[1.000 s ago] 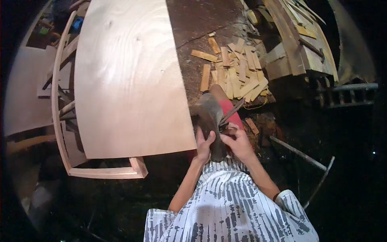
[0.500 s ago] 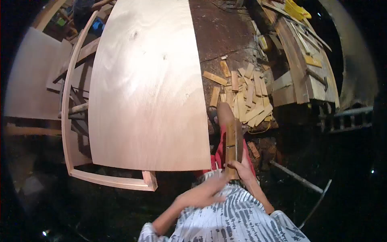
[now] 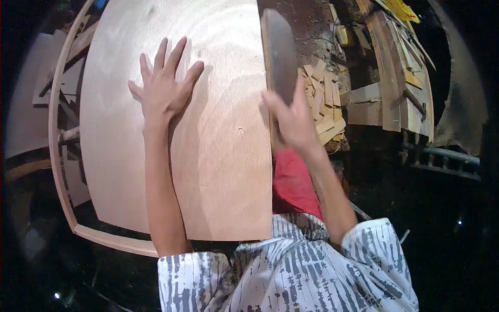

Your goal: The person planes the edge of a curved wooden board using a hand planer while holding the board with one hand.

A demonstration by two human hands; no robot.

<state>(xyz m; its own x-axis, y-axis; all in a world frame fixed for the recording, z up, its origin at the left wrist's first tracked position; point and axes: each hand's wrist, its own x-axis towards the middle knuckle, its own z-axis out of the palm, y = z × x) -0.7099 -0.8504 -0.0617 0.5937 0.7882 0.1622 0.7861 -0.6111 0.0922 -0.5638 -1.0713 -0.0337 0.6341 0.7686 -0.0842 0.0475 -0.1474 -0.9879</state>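
A pale plywood sheet (image 3: 223,177) stretches out in front of me. My left hand (image 3: 164,93) lies flat on it, palm down, fingers spread wide. Along the sheet's right edge, my right hand (image 3: 297,122) grips a wooden hand plane (image 3: 282,54), with the thumb on the side towards the sheet. The plane's dark flat side faces up and to the right, and its long body runs along the edge. The hand covers its near part, and its underside is out of sight.
A light wooden frame (image 3: 58,156) borders the sheet on the left and near side. Wood offcuts (image 3: 325,99) are heaped on the floor to the right. Beyond them stands a bench of boards (image 3: 387,78) with strips and a yellow object (image 3: 403,9) on top.
My left hand has gone from near my body onto the plywood and spread out. My right hand has carried the plane forward from my lap to the sheet's right edge.
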